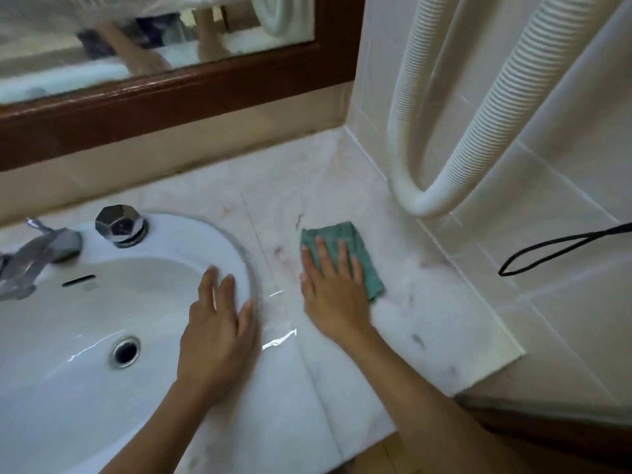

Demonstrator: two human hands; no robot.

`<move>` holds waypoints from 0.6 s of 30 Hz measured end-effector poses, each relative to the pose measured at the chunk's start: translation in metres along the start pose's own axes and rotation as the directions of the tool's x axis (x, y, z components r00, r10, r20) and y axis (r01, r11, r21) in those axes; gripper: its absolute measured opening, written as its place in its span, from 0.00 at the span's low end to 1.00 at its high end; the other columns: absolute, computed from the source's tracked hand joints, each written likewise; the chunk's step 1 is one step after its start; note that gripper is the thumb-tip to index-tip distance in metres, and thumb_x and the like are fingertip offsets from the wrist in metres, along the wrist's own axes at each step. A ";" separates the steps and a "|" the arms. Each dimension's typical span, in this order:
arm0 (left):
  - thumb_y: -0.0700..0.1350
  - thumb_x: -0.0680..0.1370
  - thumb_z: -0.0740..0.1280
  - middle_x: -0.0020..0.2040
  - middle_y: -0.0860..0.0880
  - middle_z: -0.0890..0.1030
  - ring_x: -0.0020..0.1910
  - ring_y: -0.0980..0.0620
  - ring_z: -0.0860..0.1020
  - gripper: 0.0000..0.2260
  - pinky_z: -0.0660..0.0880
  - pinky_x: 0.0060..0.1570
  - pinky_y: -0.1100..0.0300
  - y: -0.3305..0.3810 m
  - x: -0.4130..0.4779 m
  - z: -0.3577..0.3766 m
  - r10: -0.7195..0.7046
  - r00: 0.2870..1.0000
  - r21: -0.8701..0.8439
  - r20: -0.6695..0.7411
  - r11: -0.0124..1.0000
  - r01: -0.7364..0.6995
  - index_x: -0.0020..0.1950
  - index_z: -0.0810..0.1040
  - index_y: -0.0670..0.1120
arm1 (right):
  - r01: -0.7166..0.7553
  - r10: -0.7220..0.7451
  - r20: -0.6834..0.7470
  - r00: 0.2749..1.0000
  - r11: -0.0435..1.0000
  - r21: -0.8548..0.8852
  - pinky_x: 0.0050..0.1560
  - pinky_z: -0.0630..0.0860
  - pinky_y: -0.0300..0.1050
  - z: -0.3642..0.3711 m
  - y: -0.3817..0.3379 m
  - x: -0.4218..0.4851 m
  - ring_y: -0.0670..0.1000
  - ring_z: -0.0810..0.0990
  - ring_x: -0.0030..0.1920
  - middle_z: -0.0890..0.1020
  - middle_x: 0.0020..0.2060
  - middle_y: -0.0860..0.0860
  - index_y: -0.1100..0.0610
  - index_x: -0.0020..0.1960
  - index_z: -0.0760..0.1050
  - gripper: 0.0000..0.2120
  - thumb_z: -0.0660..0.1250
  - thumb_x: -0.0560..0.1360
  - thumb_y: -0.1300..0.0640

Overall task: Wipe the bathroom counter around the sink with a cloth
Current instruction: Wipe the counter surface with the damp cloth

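A green cloth [359, 244] lies flat on the pale marble counter [444, 319], to the right of the white oval sink [102, 319]. My right hand [330, 289] presses down on the cloth with fingers spread, covering its near left part. Resting palm-down on the sink's right rim is my left hand [219, 323], fingers apart and holding nothing. Small dark specks and smudges dot the counter around the cloth.
A chrome tap [37, 254] and a chrome knob [119, 225] stand at the sink's back left. A white ribbed hose [427, 196] loops down the tiled right wall. A black cord loop [547, 251] hangs there too. A wood-framed mirror [171, 97] spans the back.
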State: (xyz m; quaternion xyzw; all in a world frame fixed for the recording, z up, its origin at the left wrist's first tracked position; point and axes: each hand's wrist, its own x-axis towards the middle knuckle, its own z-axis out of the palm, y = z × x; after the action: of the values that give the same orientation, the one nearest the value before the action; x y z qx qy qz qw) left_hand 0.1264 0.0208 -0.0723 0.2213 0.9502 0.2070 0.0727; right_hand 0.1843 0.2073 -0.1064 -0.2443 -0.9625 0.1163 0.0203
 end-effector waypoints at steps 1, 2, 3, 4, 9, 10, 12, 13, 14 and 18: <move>0.58 0.81 0.54 0.78 0.55 0.49 0.68 0.42 0.66 0.22 0.71 0.56 0.46 -0.001 0.000 0.000 0.003 1.000 -0.010 0.001 1.000 -0.003 0.72 0.61 0.52 | 0.114 -0.115 0.017 0.993 0.993 0.015 0.73 0.48 0.55 0.001 -0.007 -0.027 0.59 0.53 0.77 0.57 0.77 0.48 0.46 0.77 0.57 0.25 0.49 0.80 0.46; 0.58 0.81 0.54 0.78 0.55 0.49 0.68 0.42 0.66 0.22 0.71 0.56 0.46 -0.001 0.000 -0.001 0.004 1.000 -0.017 0.004 1.000 -0.004 0.73 0.61 0.52 | 0.216 -0.217 0.052 0.975 0.976 0.020 0.73 0.50 0.55 0.000 -0.006 -0.054 0.58 0.53 0.77 0.57 0.77 0.47 0.45 0.77 0.57 0.25 0.50 0.80 0.46; 0.58 0.81 0.54 0.78 0.55 0.48 0.68 0.42 0.66 0.23 0.71 0.56 0.47 -0.002 0.000 -0.001 0.006 1.000 -0.023 0.006 1.000 -0.006 0.73 0.61 0.51 | 0.286 -0.286 0.090 0.954 0.958 0.010 0.72 0.50 0.55 -0.002 0.004 -0.077 0.56 0.52 0.77 0.56 0.78 0.46 0.44 0.77 0.54 0.26 0.50 0.80 0.47; 0.57 0.81 0.54 0.78 0.55 0.48 0.68 0.42 0.66 0.23 0.71 0.56 0.47 -0.001 0.000 -0.002 0.008 1.000 -0.026 0.009 1.000 -0.008 0.73 0.61 0.51 | 0.315 -0.312 0.120 0.942 0.949 -0.003 0.72 0.52 0.57 -0.005 0.023 -0.092 0.55 0.52 0.77 0.56 0.78 0.46 0.43 0.77 0.53 0.26 0.49 0.80 0.47; 0.56 0.80 0.54 0.78 0.53 0.48 0.66 0.42 0.65 0.23 0.70 0.55 0.49 0.003 0.001 -0.002 -0.005 1.000 -0.032 0.016 0.999 0.005 0.74 0.61 0.49 | -0.095 0.108 0.083 0.991 0.985 -0.142 0.73 0.51 0.65 -0.025 0.114 -0.023 0.58 0.52 0.77 0.53 0.78 0.47 0.41 0.77 0.46 0.27 0.42 0.79 0.45; 0.56 0.80 0.54 0.78 0.53 0.48 0.65 0.42 0.66 0.24 0.71 0.55 0.49 0.003 0.001 -0.001 -0.007 1.000 -0.033 0.014 0.999 0.008 0.74 0.61 0.48 | -0.186 0.196 0.068 0.978 0.974 -0.132 0.74 0.48 0.64 -0.026 0.113 0.007 0.58 0.49 0.77 0.51 0.78 0.47 0.42 0.78 0.47 0.26 0.42 0.79 0.44; 0.56 0.80 0.54 0.78 0.53 0.48 0.65 0.42 0.66 0.24 0.71 0.55 0.48 0.002 0.002 -0.001 -0.002 1.000 -0.039 0.007 0.999 0.002 0.74 0.61 0.48 | -0.291 0.295 0.049 0.954 0.954 -0.075 0.74 0.44 0.63 -0.022 0.090 0.060 0.59 0.46 0.77 0.47 0.79 0.47 0.44 0.78 0.46 0.26 0.43 0.81 0.45; 0.56 0.81 0.54 0.78 0.54 0.48 0.65 0.43 0.66 0.23 0.71 0.55 0.48 0.001 0.002 -0.001 0.002 1.000 -0.045 0.003 0.999 -0.002 0.74 0.61 0.49 | -0.290 0.291 0.052 0.955 0.956 -0.035 0.74 0.44 0.62 -0.018 0.069 0.078 0.59 0.45 0.77 0.47 0.79 0.47 0.45 0.78 0.46 0.26 0.43 0.82 0.46; 0.56 0.81 0.54 0.78 0.55 0.48 0.65 0.43 0.66 0.23 0.70 0.56 0.49 0.000 0.001 -0.001 0.004 1.000 -0.053 0.001 0.999 -0.004 0.74 0.61 0.49 | -0.261 0.260 0.051 0.964 0.965 0.011 0.75 0.44 0.61 -0.011 0.046 0.086 0.59 0.44 0.77 0.47 0.79 0.48 0.46 0.79 0.46 0.26 0.44 0.82 0.46; 0.56 0.81 0.55 0.77 0.59 0.49 0.67 0.45 0.66 0.21 0.69 0.58 0.49 -0.004 -0.001 -0.002 0.006 1.000 -0.119 -0.012 0.993 -0.008 0.73 0.63 0.51 | 0.015 -0.015 -0.002 1.000 0.999 0.044 0.74 0.51 0.62 0.013 -0.040 0.007 0.59 0.49 0.77 0.54 0.78 0.49 0.47 0.78 0.55 0.27 0.47 0.79 0.47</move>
State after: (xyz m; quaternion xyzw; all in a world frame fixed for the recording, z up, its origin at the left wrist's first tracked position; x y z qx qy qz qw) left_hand 0.1254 0.0161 -0.0728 0.2187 0.9358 0.2649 0.0794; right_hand 0.1582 0.1735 -0.1097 -0.2367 -0.9615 0.1369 0.0273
